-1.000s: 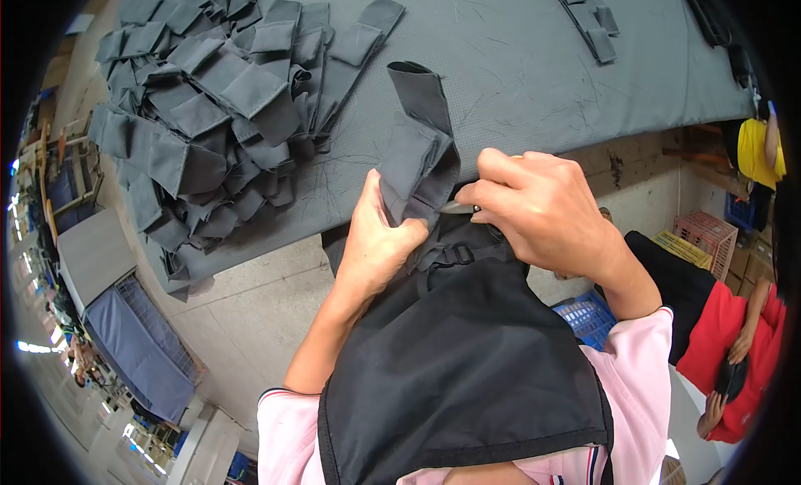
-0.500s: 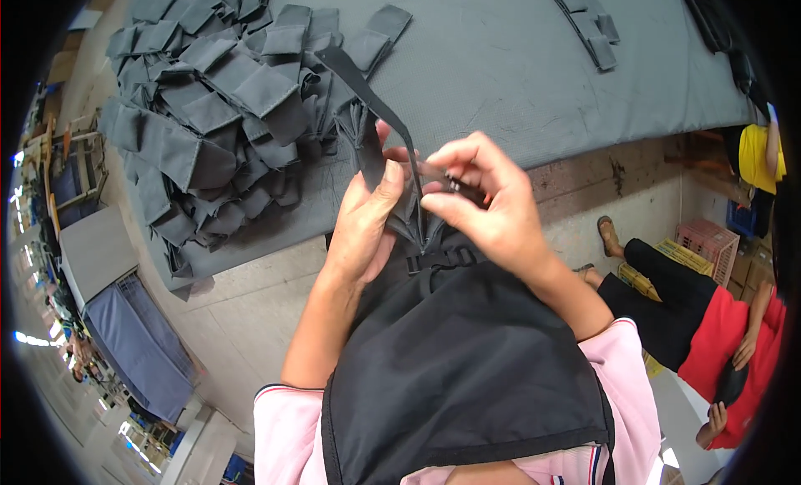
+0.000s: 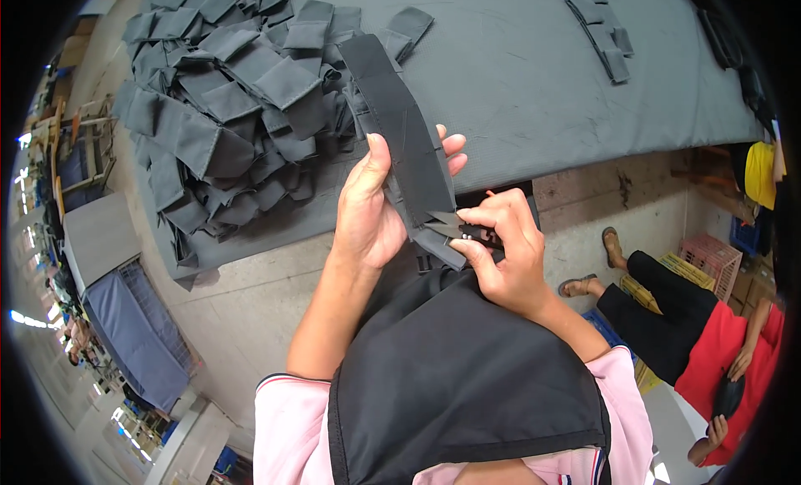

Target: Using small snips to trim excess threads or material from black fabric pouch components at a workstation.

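A long dark grey fabric strip (image 3: 400,122) lies across my left hand (image 3: 367,214), its flat face turned up. My left thumb is on one edge and the fingertips come out past the other edge. The strip's lower end bends over near my apron. In my right hand (image 3: 513,256) I grip a pair of thread snips (image 3: 477,234) with dark handles. The metal blades point left and lie at the strip's lower right edge, slightly apart. Whether a thread is between them is too small to tell.
A heap of similar grey fabric pieces (image 3: 225,93) covers the left of the grey-covered table (image 3: 517,93). Another stitched strip (image 3: 596,30) lies at the far right. A person in a red top (image 3: 726,351) is at the right, near a pink crate (image 3: 709,258).
The strip has turned from edge-on to flat, face up. My right hand has moved down and closer with the snips, their blades now at the strip's lower edge.
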{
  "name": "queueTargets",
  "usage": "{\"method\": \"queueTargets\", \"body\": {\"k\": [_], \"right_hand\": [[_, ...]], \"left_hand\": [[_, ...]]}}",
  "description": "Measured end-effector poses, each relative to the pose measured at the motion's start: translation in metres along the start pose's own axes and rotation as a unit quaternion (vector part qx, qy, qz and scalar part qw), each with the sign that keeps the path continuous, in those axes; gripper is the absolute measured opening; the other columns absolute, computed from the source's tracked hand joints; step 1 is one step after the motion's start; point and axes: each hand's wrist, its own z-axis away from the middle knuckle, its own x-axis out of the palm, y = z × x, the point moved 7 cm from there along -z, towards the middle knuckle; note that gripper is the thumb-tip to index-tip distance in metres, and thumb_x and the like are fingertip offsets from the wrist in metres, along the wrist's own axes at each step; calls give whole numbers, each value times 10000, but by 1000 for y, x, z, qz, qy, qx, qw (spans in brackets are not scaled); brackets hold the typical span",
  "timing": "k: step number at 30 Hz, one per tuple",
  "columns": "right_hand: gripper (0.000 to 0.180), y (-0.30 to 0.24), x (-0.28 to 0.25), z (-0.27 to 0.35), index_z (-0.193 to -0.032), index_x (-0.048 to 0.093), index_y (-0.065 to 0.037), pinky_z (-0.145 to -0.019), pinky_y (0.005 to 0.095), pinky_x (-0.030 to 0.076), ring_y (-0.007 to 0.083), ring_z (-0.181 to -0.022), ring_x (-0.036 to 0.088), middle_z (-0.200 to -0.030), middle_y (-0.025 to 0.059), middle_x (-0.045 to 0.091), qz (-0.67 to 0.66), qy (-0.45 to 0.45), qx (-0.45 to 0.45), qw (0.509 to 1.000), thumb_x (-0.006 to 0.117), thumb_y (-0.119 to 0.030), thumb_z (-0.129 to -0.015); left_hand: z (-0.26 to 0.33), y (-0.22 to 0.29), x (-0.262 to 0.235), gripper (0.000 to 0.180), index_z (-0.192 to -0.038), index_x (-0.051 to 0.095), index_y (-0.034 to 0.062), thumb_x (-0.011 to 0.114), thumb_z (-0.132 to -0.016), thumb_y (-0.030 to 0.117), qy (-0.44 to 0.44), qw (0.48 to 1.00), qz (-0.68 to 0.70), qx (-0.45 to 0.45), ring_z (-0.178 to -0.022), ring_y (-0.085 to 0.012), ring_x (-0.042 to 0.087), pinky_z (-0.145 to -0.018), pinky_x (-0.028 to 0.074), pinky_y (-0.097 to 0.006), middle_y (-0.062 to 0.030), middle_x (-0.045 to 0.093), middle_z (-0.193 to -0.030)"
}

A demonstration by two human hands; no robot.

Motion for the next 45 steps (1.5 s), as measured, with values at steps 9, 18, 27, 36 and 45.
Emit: {"method": "queueTargets", "body": {"k": [9,18,27,36,45], "right_hand": [[320,-8,1,3,-926,628,-47,-499,282,442,175,-600,531,-788,73,542,26,9,-70,997,764,-25,-637],[308,-4,4,4,-899,602,-48,-557,305,470,215,-631,566,-780,83,559,-14,5,-37,999,775,-67,-644],[326,-21,1,10,-909,596,-38,-523,285,448,187,-608,565,-793,63,608,93,35,-153,983,784,-40,-643],[263,-12,-2,3,-873,627,-38,-507,291,423,185,-584,512,-730,60,542,43,17,-84,995,760,-8,-647],[280,0,-6,-26,-925,622,-28,-543,270,422,166,-619,496,-783,76,499,8,6,-8,1000,733,15,-671]], "left_hand": [[5,-5,-3,647,-1313,346,-106,310,-983,449,-22,999,19,-38,-1228,-398,443,-1008,426,-480,-290,430,-1311],[8,-7,-5,655,-1322,336,-101,310,-980,458,-34,999,10,-39,-1221,-393,453,-992,443,-482,-288,427,-1314],[8,-7,-6,649,-1318,344,-100,304,-982,454,14,999,19,-24,-1210,-390,466,-1000,437,-471,-282,437,-1309],[11,-5,-2,622,-1338,323,-97,292,-993,419,-5,999,31,-33,-1250,-401,417,-1033,391,-489,-285,378,-1361],[14,-9,5,486,-1264,435,-53,360,-990,341,-40,999,10,-24,-1222,-343,465,-1025,415,-458,-219,475,-1298]]}}
